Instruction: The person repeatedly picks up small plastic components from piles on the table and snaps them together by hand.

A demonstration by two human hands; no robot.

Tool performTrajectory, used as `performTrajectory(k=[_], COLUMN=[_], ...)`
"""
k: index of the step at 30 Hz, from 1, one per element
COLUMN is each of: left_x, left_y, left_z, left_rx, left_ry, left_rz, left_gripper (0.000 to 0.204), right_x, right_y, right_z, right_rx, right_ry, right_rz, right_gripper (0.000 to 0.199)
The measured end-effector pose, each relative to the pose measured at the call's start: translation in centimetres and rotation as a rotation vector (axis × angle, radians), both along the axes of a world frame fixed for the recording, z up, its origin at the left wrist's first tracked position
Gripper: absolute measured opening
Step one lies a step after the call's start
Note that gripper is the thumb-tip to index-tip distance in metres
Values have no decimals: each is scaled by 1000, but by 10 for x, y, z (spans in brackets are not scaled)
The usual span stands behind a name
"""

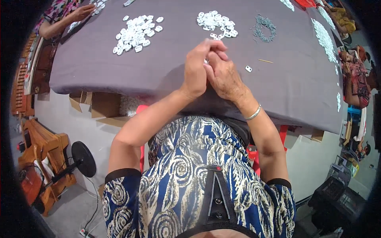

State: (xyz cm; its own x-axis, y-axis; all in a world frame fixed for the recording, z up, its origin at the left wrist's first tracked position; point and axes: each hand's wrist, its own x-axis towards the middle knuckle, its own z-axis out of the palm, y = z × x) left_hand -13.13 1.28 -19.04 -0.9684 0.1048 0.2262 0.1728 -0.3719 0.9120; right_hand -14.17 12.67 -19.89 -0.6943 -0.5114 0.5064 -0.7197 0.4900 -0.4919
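Both my hands are closed against each other above the near middle of the grey-clothed table. My left hand (195,68) curls its fingers over toward the right. My right hand (225,77), with a bangle at the wrist, presses in from the other side. Between them shows a sliver of a small white plastic piece (206,61); most of it is hidden by the fingers. A single white two-holed piece (248,68) lies right of my hands, below a thin yellowish stick (266,61). Just beyond my fingers is a pile of similar white pieces (216,22).
Another white heap (137,33) sits at left, and small grey parts (265,28) form a ring at right. More white pieces (324,39) line the right edge. A co-worker's hand (84,12) works at far left. Open cardboard boxes (105,105) stand under the table.
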Motion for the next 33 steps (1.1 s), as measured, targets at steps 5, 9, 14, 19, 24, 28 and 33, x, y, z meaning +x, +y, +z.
performTrajectory(k=[5,9,14,19,24,28,33], left_x=[-15,-22,-24,-31,-28,-22,-8], left_y=[16,19,16,16,14,8,-8], left_z=[-1,-7,-8,-13,-9,-6,-6], left_rx=[263,290,269,296,266,343,114], left_ry=[-316,-348,-337,-365,-325,-312,-360], left_rz=[237,288,307,296,258,127,203], left_gripper=[52,54,53,53,51,47,29], right_x=[-5,-11,-11,-16,-15,-17,-18], right_y=[2,4,4,3,2,8,16], right_z=[-1,0,-1,-7,-6,-8,5], right_rx=[15,-17,-53,-49,-83,12,158], right_ry=[-172,-342,-300,-220,-228,-133,-91], right_rz=[-8,-6,50,50,30,-91,-148], right_gripper=[19,15,15,15,14,26,27])
